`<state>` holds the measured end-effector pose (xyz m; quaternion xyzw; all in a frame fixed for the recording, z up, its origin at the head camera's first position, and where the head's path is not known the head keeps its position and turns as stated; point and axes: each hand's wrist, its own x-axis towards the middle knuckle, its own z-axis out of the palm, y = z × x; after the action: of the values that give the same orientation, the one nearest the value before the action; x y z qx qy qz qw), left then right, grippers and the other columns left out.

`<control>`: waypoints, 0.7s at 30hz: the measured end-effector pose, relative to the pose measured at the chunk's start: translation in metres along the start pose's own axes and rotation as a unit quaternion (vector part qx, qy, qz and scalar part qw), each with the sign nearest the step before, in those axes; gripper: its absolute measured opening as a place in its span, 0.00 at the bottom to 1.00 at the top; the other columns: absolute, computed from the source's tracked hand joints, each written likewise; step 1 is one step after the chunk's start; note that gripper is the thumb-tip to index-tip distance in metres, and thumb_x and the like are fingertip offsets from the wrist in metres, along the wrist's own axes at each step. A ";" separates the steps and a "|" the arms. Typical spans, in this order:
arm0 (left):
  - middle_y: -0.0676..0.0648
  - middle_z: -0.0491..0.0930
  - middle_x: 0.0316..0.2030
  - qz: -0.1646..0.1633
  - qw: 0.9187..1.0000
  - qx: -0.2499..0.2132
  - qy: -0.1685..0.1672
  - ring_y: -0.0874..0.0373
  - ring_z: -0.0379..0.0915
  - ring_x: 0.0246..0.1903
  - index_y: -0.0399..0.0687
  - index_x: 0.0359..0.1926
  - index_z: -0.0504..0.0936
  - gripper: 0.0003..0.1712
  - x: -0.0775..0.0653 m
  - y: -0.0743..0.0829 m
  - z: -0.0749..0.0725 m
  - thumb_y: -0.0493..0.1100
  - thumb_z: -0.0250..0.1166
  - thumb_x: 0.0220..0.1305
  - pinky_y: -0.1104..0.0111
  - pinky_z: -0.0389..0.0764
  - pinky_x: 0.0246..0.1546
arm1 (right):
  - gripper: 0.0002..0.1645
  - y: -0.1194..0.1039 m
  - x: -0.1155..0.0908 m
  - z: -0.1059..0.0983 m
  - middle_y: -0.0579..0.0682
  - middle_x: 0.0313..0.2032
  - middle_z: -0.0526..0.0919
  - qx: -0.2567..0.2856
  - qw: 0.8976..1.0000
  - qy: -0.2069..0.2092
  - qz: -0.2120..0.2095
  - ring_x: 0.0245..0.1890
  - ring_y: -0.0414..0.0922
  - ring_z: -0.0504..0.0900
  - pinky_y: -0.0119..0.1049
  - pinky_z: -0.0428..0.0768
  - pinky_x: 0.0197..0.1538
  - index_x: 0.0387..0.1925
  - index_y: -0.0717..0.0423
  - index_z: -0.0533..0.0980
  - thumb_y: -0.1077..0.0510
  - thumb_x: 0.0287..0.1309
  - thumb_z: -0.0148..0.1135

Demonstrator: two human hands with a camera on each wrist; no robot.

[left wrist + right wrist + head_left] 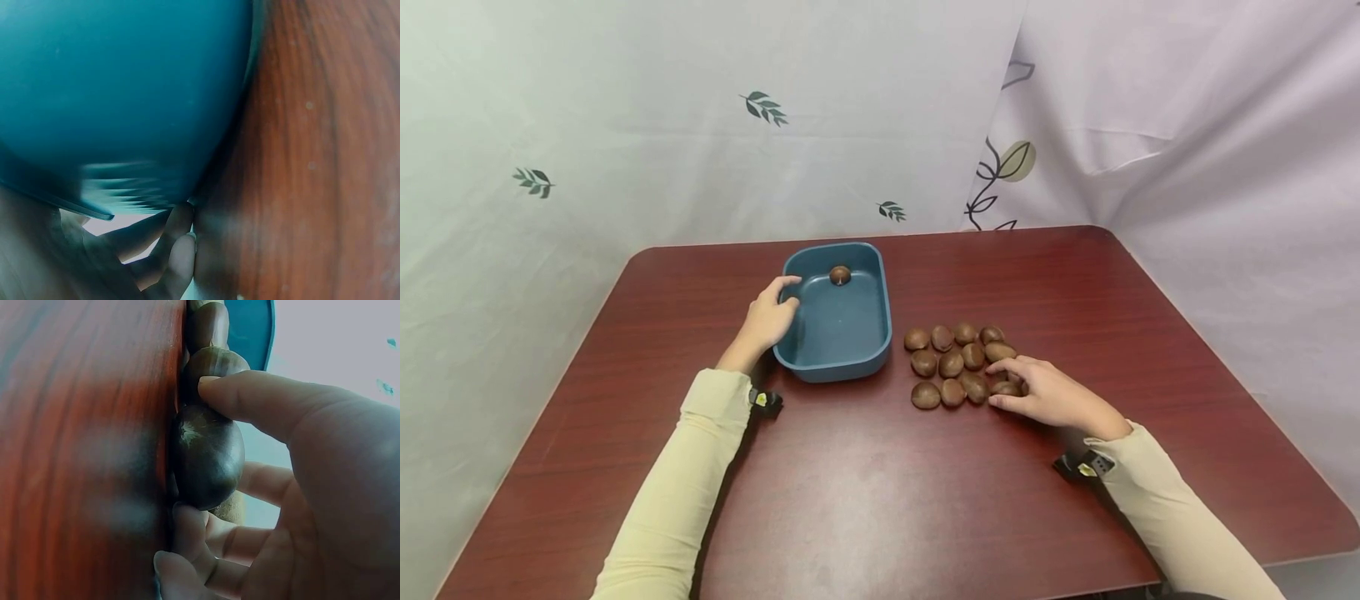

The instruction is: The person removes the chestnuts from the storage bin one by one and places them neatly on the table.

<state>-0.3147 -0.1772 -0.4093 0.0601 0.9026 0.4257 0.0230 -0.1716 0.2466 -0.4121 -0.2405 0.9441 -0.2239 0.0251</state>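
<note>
My left hand (765,322) grips the left rim of a blue rectangular plastic container (844,371), with the thumb over the edge. In the left wrist view its fingers (181,259) lie low beside the outer wall. One chestnut (840,275) lies inside the container, near its far wall. At the right end of a cluster of chestnuts (951,364), my right hand (1051,393) has its thumb and fingers curled round a dark chestnut (209,456). The thumb touches its upper end; another chestnut shows partly behind it. The hand hides part of the cluster's right side.
The loose chestnuts sit close together in rough rows on the dark red wooden table (850,500), just right of the container. Pale cloth (662,125) with leaf prints hangs behind the table and at its sides.
</note>
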 end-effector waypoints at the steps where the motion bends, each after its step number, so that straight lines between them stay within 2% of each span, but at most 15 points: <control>1: 0.38 0.63 0.70 -0.001 1.000 0.000 0.000 0.42 0.63 0.39 0.53 0.72 0.65 0.28 0.000 0.000 0.000 0.44 0.46 0.72 0.51 0.65 0.47 | 0.21 0.000 0.000 0.000 0.44 0.35 0.77 0.001 1.000 0.000 0.000 0.32 0.38 0.73 0.37 0.74 0.37 0.51 0.55 0.79 0.50 0.59 0.69; 10: 0.37 0.64 0.68 -0.004 1.000 -0.002 0.000 0.44 0.62 0.35 0.54 0.72 0.65 0.28 0.000 0.000 0.000 0.44 0.46 0.72 0.51 0.65 0.45 | 0.21 -0.002 -0.001 -0.001 0.45 0.35 0.77 0.007 1.000 0.005 -0.006 0.31 0.37 0.73 0.37 0.74 0.37 0.51 0.55 0.80 0.50 0.59 0.69; 21: 0.37 0.65 0.67 -0.004 1.000 -0.001 -0.003 0.46 0.59 0.28 0.54 0.72 0.65 0.29 0.000 -0.001 0.001 0.44 0.46 0.72 0.52 0.66 0.44 | 0.22 -0.001 -0.001 0.000 0.45 0.36 0.77 0.002 1.000 -0.002 0.007 0.31 0.38 0.73 0.37 0.74 0.37 0.52 0.55 0.80 0.50 0.58 0.69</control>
<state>-0.3152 -0.1773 -0.4104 0.0574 0.9022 0.4266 0.0279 -0.1704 0.2468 -0.4115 -0.2345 0.9451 -0.2256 0.0293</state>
